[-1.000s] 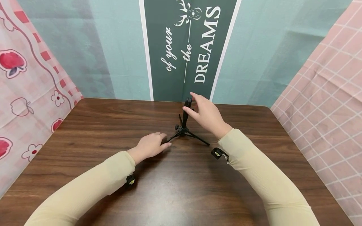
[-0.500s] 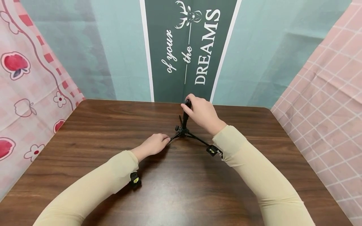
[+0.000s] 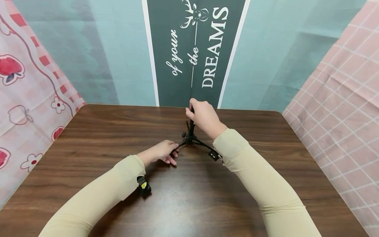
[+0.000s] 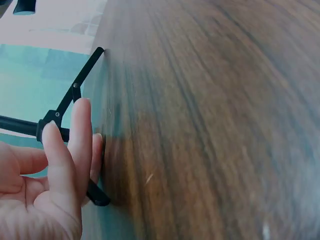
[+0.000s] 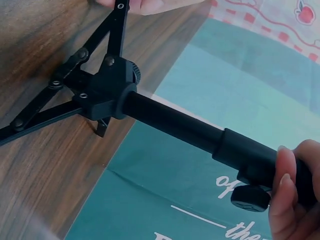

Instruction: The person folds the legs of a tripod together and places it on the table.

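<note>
Nearest, over the brown wood-grain table (image 3: 177, 204), the bare left hand (image 3: 162, 152) pinches the near-left leg (image 3: 183, 143) of a slim black tripod stand (image 3: 190, 139), other fingers reaching below it; whether that leg's tip touches the tabletop I cannot tell. The stand is toward the table's far side, forward and to the right of this hand, the nearer one, and its long axis, a straight black round post (image 3: 191, 129), rises roughly upright. Farther off, the right hand (image 3: 204, 117) grips the post's top with curled fingers, so one hold is low on a leg and the other high on the axis. The head view loses the upper post behind that hand; the right wrist view shows a thicker black collar (image 5: 245, 152) there, with a round black knob (image 5: 250, 198) just beside the fingers. Farthest hangs a teal cloth (image 3: 263, 56) with a dark green lettered panel (image 3: 165, 89)
</note>
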Tool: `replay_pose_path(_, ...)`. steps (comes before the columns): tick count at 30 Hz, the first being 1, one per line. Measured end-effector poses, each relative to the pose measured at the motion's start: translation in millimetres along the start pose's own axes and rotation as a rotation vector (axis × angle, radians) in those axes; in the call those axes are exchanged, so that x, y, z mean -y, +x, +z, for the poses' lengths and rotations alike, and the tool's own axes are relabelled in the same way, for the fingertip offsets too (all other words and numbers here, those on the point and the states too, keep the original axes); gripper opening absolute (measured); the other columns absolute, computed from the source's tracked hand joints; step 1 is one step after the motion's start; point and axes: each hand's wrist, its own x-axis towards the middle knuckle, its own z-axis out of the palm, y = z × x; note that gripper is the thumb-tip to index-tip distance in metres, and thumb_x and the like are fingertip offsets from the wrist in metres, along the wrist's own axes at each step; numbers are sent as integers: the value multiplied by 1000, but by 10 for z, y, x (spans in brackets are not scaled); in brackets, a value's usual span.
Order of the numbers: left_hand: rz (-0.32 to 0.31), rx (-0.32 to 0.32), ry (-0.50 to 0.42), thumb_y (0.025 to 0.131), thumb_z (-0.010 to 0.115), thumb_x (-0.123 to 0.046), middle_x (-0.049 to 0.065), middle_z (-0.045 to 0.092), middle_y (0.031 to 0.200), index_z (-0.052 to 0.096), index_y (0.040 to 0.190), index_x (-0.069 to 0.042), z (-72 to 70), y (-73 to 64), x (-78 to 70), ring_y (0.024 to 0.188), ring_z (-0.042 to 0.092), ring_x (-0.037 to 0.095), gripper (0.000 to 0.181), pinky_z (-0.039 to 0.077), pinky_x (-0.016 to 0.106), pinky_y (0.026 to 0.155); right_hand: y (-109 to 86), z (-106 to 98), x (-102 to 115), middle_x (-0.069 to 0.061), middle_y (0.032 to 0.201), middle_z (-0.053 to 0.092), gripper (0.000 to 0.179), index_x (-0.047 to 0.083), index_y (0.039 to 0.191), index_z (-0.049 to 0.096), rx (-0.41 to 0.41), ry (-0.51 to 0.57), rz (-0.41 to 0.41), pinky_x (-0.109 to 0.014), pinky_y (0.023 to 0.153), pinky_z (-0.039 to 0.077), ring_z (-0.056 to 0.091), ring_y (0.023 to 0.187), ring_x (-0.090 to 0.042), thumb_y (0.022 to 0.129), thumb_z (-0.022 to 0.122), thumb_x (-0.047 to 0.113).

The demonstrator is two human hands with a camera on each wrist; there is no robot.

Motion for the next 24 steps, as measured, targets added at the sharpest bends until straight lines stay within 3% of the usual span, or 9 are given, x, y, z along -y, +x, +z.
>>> replay_pose_path(4,-29,26,-98,103,30,-21,13,58,89,50,117,9,10,11,22,69,68,21,39,47,21,48,-6,47,13,-2,54,51,18,9,82,48,-39,10,-17,-27,47,40,51,44,-11,96,49,20)
replay_pose_path(7,-42,5,-126,103,32,-24,11,59,84,53,113,9,47,43,37,66,67,19,40,47,22,49,-15,69,4,-3,54,49,17,9,81,47,-75,16,-37,-27,47,39,49,44,-12,96,48,18)
replay_pose_path(15,-30,-124,-101,101,39,-36,5,54,64,57,86,2,127,87,63,51,62,13,45,44,21,43,-33,93,-35,-3,52,44,17,7,82,47,-152,34,-78,-26,43,33,42,40,-15,96,45,17)
replay_pose_path(24,20,-136,-72,100,41,-38,4,48,58,50,74,-4,137,136,103,47,60,12,43,43,21,41,-29,136,-77,-3,49,41,16,9,80,44,-190,37,-75,-27,42,31,39,39,-15,95,44,16)
